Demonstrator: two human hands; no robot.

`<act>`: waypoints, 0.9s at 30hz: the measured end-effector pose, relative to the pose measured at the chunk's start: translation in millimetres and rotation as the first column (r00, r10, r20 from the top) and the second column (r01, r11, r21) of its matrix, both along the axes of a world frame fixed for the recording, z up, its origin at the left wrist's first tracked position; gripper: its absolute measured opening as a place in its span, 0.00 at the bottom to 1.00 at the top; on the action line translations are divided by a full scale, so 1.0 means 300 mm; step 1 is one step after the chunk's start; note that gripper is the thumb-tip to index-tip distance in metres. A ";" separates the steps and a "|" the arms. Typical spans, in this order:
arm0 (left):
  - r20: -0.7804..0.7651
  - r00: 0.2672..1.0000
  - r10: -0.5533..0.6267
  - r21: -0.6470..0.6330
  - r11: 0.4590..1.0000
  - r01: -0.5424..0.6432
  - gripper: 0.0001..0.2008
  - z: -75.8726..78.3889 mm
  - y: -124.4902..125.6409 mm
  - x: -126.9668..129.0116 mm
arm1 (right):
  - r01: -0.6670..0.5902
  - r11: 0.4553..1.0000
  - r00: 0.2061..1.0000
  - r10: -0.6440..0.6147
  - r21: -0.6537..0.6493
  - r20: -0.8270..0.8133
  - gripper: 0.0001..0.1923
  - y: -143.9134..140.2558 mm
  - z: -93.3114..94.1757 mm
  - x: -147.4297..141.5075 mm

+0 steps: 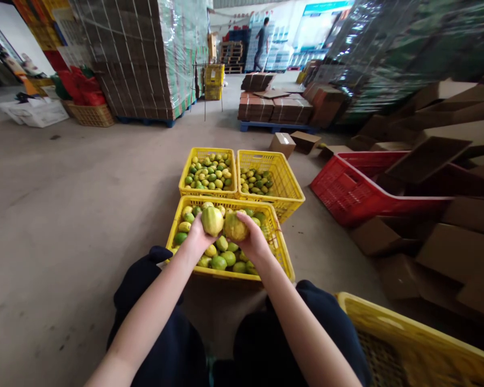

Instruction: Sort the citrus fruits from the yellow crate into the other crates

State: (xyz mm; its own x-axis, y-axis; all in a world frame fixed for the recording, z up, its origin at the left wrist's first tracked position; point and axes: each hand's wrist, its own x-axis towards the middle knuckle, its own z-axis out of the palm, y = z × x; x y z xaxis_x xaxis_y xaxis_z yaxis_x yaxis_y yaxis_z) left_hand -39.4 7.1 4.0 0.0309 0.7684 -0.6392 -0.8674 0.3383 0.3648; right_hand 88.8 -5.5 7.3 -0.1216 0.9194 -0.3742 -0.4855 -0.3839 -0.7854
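Note:
Above the near yellow crate (284, 252), my left hand (197, 235) is closed around a yellow-green lemon (212, 221) with paler stripes. My right hand (253, 237) grips a second yellow-green lemon (236, 228), its skin rough and blotched. The two held lemons are side by side, with a narrow gap between them. Beneath them, several green and yellow lemons (219, 262) lie loose in the crate. My forearms hide part of its near side.
Behind stand a yellow crate (181, 177) full of lemons and a partly filled one (292, 180). A red crate (339, 188) and cardboard boxes (443, 244) lie at right. Another yellow crate (411, 333) is by my right knee. A person (262, 43) is far back.

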 end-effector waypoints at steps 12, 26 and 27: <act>0.107 0.994 -0.006 0.084 0.996 -0.003 0.18 0.028 -0.018 -0.013 | 0.054 0.996 0.997 -0.058 -0.069 -0.059 0.16 0.018 0.008 0.012; 0.066 0.995 -0.079 0.194 0.979 0.065 0.17 0.079 -0.036 -0.021 | 0.018 0.995 0.974 -0.039 -0.096 -0.224 0.10 0.024 -0.003 0.030; 0.078 0.992 -0.099 0.226 0.971 0.080 0.17 0.081 -0.038 -0.025 | 0.024 0.994 0.970 -0.049 -0.107 -0.238 0.10 0.024 -0.002 0.030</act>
